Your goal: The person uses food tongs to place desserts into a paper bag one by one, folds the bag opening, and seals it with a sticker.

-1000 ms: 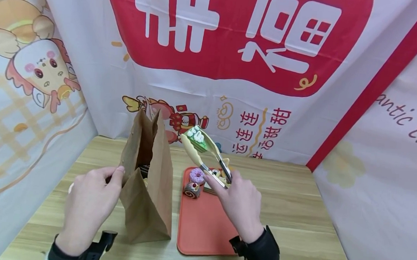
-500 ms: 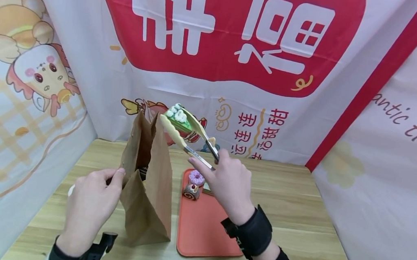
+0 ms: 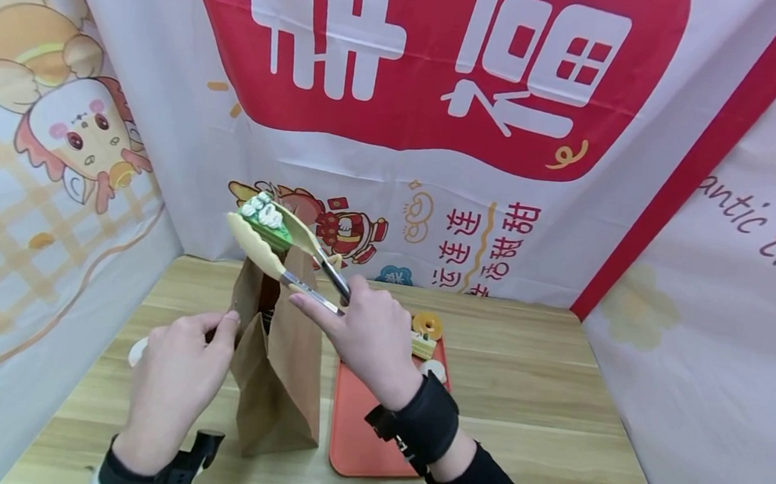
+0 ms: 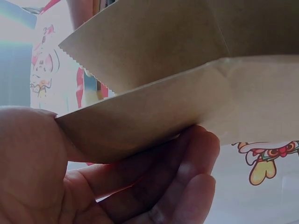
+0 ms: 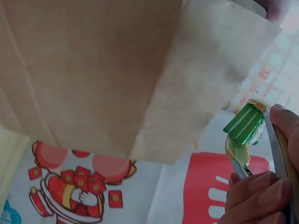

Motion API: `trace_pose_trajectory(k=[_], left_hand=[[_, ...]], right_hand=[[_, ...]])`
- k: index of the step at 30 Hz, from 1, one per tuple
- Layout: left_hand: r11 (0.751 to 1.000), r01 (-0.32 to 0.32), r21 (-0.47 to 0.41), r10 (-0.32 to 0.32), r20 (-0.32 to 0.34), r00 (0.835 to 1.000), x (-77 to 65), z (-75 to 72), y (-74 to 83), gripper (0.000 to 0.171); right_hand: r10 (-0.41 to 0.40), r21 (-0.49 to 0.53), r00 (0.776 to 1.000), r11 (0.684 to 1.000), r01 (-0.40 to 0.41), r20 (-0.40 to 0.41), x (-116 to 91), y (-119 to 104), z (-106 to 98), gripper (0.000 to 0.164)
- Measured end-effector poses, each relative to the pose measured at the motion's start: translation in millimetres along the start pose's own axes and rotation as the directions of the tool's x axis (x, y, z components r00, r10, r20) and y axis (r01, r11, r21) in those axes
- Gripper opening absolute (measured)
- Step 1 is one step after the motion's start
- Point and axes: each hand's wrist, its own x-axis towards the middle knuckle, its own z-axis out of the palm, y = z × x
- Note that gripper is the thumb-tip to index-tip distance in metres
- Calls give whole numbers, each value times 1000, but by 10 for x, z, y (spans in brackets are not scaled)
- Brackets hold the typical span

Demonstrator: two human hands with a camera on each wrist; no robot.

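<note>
The paper bag (image 3: 282, 408) stands in the way between the left hand (image 3: 179, 374) and the tray (image 3: 356, 422); seen from the head, tongs (image 3: 251, 246) cover its mouth's far end. The right hand (image 3: 375, 336) blocks the tray from above. Rightward, bare tabletop (image 3: 532, 405) leaves passage.

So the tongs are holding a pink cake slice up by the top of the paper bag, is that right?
Not quite: the cake slice is green with a white topping, not pink, as the head view shows. The tongs do hold it up by the top of the bag.
</note>
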Motion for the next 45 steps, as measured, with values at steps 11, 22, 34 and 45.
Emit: trace_pose_trajectory(k=[11, 22, 34, 45], left_hand=[[1000, -18, -3, 18, -33, 999, 6, -11, -7, 40], [1000, -20, -12, 19, -57, 998, 3, -18, -37, 46], [1000, -12, -13, 12, -24, 1000, -28, -26, -38, 44], [1000, 4, -22, -4, 10, 1000, -54, -2, -8, 45]], right_hand=[[32, 17, 998, 999, -33, 52, -77, -21, 133, 69], [30, -92, 999, 995, -28, 13, -133, 2, 4, 67], [82, -82, 995, 994, -77, 57, -156, 30, -33, 70], [160, 77, 987, 984, -158, -13, -327, 254, -126, 69]])
